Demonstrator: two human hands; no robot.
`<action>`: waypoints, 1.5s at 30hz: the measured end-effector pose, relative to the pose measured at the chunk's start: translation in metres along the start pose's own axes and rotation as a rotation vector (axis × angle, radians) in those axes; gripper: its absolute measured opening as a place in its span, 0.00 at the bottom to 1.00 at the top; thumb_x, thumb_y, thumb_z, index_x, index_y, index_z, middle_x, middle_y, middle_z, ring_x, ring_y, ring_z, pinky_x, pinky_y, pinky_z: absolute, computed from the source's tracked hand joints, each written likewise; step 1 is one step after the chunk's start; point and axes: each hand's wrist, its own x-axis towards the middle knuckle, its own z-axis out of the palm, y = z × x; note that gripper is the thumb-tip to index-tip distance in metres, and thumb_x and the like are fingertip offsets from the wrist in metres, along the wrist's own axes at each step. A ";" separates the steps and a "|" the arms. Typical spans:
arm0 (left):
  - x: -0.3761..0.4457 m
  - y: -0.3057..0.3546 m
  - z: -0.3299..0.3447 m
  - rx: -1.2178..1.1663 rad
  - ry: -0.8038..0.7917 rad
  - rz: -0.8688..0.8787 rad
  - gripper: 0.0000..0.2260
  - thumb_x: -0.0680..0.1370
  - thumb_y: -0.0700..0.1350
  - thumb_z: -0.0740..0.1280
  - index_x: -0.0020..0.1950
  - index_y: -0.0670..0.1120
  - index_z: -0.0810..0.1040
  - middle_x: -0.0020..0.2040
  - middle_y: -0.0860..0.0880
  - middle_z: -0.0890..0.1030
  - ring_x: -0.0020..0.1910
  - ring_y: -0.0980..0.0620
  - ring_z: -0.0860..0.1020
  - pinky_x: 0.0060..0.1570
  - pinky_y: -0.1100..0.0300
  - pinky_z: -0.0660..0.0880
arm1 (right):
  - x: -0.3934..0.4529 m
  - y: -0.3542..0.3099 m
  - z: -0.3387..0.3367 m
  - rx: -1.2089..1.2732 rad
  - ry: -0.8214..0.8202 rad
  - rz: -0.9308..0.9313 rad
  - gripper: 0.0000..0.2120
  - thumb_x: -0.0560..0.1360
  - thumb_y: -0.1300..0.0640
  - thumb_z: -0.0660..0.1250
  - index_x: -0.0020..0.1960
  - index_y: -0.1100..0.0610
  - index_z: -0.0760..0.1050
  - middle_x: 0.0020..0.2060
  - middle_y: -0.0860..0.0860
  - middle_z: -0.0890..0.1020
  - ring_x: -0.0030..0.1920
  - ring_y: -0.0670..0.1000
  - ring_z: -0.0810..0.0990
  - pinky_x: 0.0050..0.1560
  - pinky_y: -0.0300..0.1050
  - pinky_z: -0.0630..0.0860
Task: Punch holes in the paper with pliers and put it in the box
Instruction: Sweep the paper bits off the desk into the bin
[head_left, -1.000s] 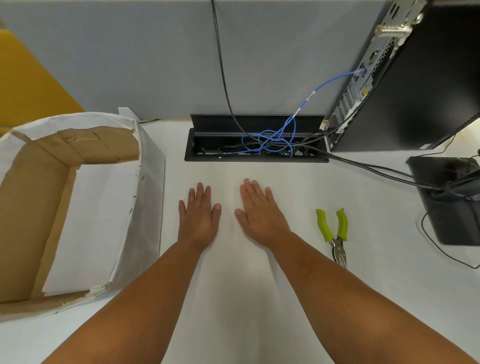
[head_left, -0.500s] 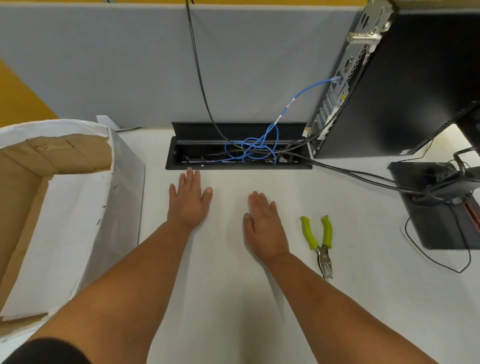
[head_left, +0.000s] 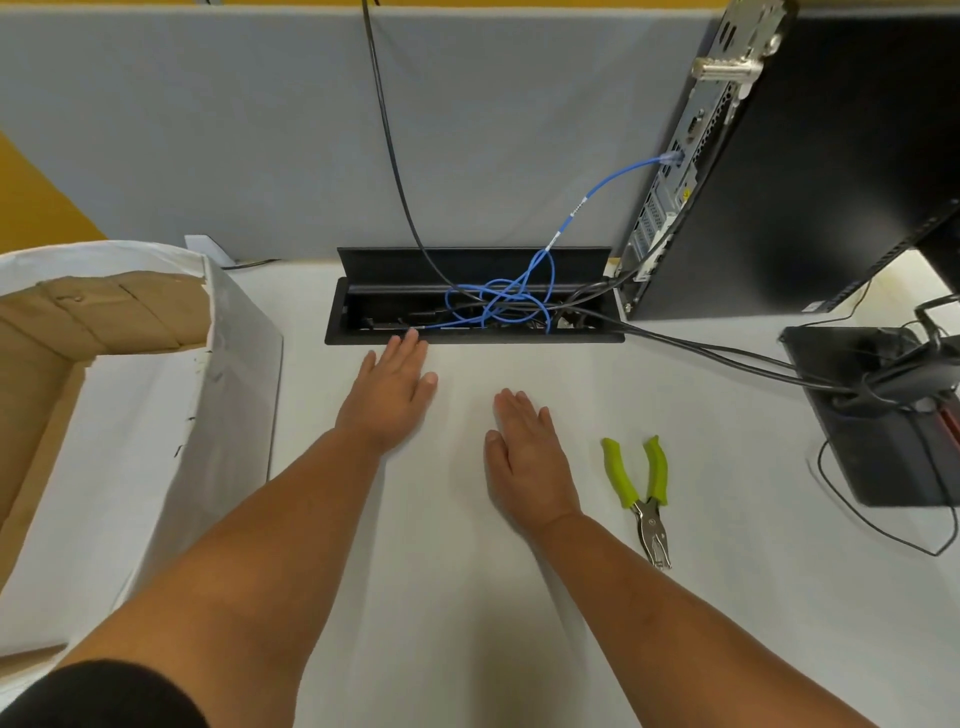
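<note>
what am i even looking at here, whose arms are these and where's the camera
There is no machine here: the camera sits on a person's head and looks down at their own bare arms. The left hand and right hand lie flat and open on the white desk, holding nothing. Green-handled pliers lie just right of the right hand. A paper-lined cardboard box stands at the left. Behind the hands is a cable tray with blue and black wires, and a black computer stands at the right.

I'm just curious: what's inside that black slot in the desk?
Inside the slot, a tangled blue cable and black cables show. Whatever lies beneath them is hidden.
</note>
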 end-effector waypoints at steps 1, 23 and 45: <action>-0.008 0.002 0.002 0.007 -0.007 0.043 0.25 0.83 0.55 0.46 0.79 0.48 0.52 0.79 0.50 0.50 0.78 0.52 0.47 0.76 0.51 0.44 | 0.000 0.000 0.000 0.000 0.000 0.001 0.24 0.82 0.57 0.53 0.77 0.59 0.58 0.76 0.55 0.62 0.78 0.51 0.53 0.77 0.45 0.41; -0.028 -0.028 -0.005 -0.022 0.091 -0.389 0.30 0.81 0.59 0.39 0.79 0.43 0.46 0.80 0.45 0.45 0.78 0.47 0.44 0.76 0.47 0.43 | -0.004 -0.002 -0.004 0.096 -0.041 0.051 0.28 0.77 0.56 0.46 0.77 0.61 0.58 0.76 0.55 0.63 0.78 0.50 0.55 0.77 0.42 0.41; -0.109 0.065 0.026 -0.255 -0.109 0.211 0.29 0.80 0.61 0.39 0.79 0.51 0.46 0.79 0.55 0.46 0.77 0.61 0.43 0.76 0.57 0.43 | -0.031 0.003 -0.026 0.079 -0.052 0.089 0.26 0.80 0.65 0.51 0.78 0.60 0.55 0.77 0.52 0.58 0.77 0.45 0.50 0.74 0.37 0.38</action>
